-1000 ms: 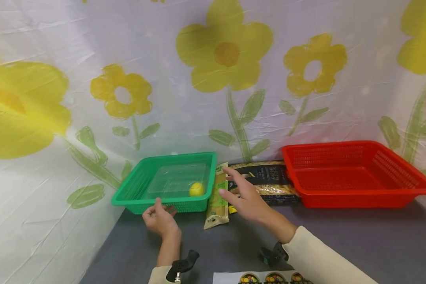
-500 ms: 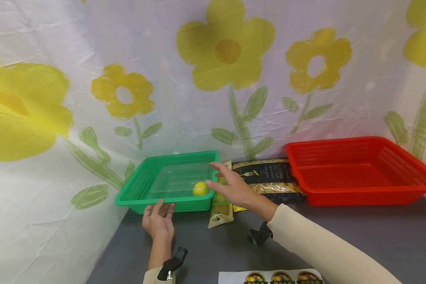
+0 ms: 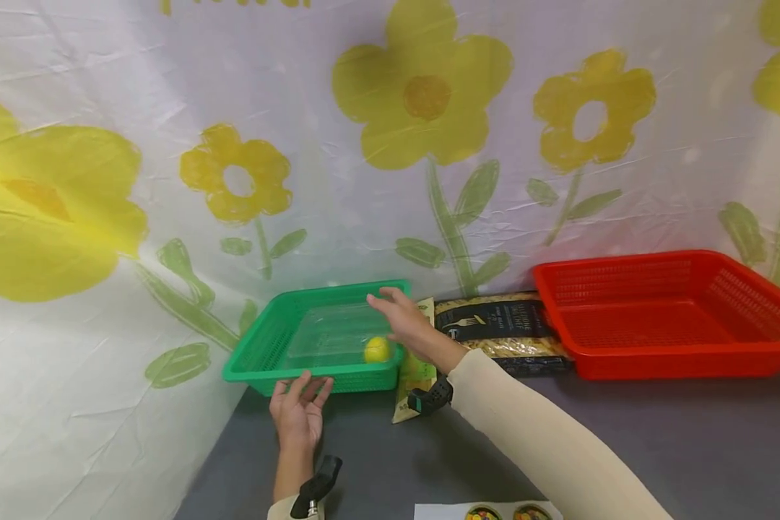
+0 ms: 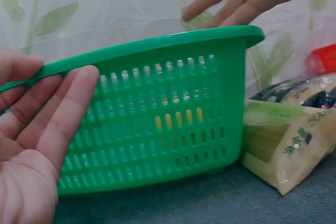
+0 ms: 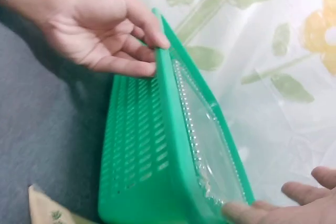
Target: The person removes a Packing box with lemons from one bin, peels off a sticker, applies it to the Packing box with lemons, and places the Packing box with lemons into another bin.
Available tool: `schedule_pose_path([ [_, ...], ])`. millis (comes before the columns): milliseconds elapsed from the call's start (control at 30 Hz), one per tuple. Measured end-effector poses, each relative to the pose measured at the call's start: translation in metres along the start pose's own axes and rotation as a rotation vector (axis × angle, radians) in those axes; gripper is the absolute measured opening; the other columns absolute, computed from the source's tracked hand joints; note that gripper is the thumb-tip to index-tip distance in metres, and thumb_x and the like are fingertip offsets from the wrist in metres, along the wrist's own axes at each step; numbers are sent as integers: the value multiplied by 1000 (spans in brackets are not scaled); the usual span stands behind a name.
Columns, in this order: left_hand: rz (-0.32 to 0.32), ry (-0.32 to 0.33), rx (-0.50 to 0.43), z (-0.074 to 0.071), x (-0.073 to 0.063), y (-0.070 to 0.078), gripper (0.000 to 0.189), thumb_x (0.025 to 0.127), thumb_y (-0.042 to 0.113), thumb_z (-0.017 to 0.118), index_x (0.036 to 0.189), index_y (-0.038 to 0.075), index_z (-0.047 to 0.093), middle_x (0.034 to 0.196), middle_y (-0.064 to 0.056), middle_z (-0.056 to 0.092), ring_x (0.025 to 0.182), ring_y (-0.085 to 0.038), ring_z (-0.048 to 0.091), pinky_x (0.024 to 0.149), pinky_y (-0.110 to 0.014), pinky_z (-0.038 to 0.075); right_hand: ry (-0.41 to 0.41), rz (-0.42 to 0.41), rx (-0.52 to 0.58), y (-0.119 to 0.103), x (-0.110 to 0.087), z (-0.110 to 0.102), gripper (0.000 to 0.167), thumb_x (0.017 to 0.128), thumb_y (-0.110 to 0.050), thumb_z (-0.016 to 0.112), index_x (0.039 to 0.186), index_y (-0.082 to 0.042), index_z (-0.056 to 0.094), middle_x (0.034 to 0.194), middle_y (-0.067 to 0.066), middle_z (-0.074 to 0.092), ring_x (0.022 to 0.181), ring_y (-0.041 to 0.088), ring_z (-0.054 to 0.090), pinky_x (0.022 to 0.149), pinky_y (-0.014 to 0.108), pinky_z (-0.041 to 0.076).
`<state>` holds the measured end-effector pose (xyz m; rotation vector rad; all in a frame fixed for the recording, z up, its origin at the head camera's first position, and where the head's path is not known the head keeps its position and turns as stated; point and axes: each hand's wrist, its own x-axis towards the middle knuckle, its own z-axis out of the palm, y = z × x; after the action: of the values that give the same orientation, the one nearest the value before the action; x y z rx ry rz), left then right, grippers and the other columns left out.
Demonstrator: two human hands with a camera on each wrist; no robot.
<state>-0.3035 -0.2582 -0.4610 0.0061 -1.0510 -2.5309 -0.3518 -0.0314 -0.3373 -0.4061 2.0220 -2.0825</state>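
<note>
At the near rim of a green plastic basket, my left hand pinches the edge. The left wrist view shows the thumb over the rim and the fingers beneath it. My right hand reaches over the basket's right end, its fingers extended and holding nothing. In the right wrist view, the fingers of that hand are near the basket's rim; whether they touch it I cannot tell. Inside the basket lie a clear plastic container and a round yellow ball.
Right of the green basket lies a tan and green packet, partly hidden by the right arm. A black pasta bag is beside it. A red basket stands further right. A printed sheet lies at the front; a flowered cloth hangs behind.
My right hand has moved left, from above the packets to over the green basket's right end. My left hand has come up to the near rim and grips it.
</note>
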Motion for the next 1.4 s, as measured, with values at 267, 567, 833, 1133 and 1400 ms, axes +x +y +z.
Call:
schedule_pose_path([
  [267, -56, -37, -13, -2, 0, 2, 16, 100, 1, 61, 93, 4, 47, 89, -12, 62, 76, -27, 75, 83, -43, 61, 77, 82, -88, -2, 18, 11, 74, 104, -48, 50, 161, -10, 22, 166, 14, 21, 151, 37, 25, 120, 57, 24],
  [567, -57, -20, 2, -9, -2, 7, 15, 100, 1, 60, 93, 3, 47, 90, -13, 63, 76, -27, 75, 83, -43, 61, 137, 184, -131, 19, 37, 33, 85, 103, -56, 46, 163, -7, 11, 170, 12, 10, 155, 35, 12, 123, 57, 16],
  [833, -19, -53, -1, -6, 1, 4, 16, 101, 0, 59, 90, 4, 47, 86, -12, 63, 75, -26, 75, 80, -42, 62, 169, 206, -196, 24, 49, 35, 87, 104, -45, 50, 163, -7, -2, 170, 14, 6, 154, 37, 15, 122, 55, 21],
  [1133, -16, -65, -9, 0, 4, 0, 16, 100, 1, 60, 93, 3, 46, 85, -12, 63, 75, -26, 75, 79, -41, 62, 169, 206, -486, 28, 60, 37, 73, 105, -15, 44, 161, -1, 0, 119, 24, 65, 48, 15, 37, 49, 33, 39],
  [1400, -2, -38, -4, -2, 1, -1, 17, 100, 3, 61, 93, 5, 46, 86, -10, 61, 75, -24, 75, 80, -41, 62, 232, 196, -601, 34, 59, 47, 69, 102, -15, 54, 158, 6, 18, 102, 22, 63, 51, 18, 40, 47, 33, 36],
])
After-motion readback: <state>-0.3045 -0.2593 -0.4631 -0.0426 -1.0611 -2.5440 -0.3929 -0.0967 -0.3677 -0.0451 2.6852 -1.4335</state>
